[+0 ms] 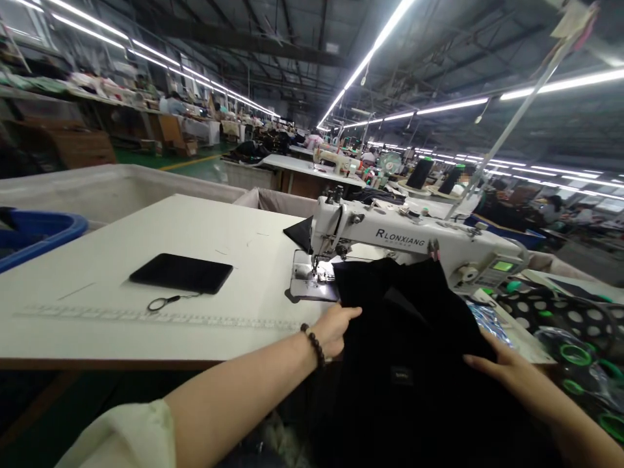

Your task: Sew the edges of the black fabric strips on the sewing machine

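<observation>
A large piece of black fabric point(390, 331) with a small label point(402, 376) hangs over the table's front edge, its upper part lying beside the sewing machine point(400, 227). My left hand point(336, 328), with a dark bead bracelet at the wrist, is closed on the fabric's left edge. On the other side my right hand point(494, 359) grips the right edge, thumb on top and the other fingers hidden behind the cloth. The lit needle area point(319, 272) is just left of the fabric's top left corner. Whether the cloth lies under the presser foot, I cannot tell.
On the white table point(205, 214) lie a black tablet-like slab point(181, 273), small thread snips point(163, 302) and a ruler strip point(146, 316). A blue tub point(68, 227) stands at left. Bobbins with green rims point(575, 354) crowd the right. Thread cones point(420, 173) stand behind the machine.
</observation>
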